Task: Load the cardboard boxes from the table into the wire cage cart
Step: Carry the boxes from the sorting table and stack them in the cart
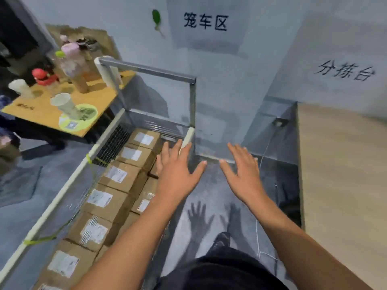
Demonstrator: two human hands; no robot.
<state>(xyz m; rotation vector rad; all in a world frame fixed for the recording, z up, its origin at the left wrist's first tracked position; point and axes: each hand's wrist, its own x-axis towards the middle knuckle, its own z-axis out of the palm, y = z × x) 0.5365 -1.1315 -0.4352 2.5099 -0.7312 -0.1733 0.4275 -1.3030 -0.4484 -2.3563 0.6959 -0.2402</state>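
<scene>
While boxes [113,174] sit in cart [146,70], left grip [178,174], right grip [243,174] splayed wide, empty.

boxes [123,174]: matt cardboard | cart frame [146,70]: metal | table [343,185]: wood

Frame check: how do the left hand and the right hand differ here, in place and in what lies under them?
The left hand lies over the wire cage cart edge, its fingers above the cardboard boxes; the right hand lies over the floor, between cart and pale table. The left hand's fingertips overlap the cart's corner post; the right hand overlaps no part of it. Both are open, fingers spread, backs up, holding nothing.
</scene>
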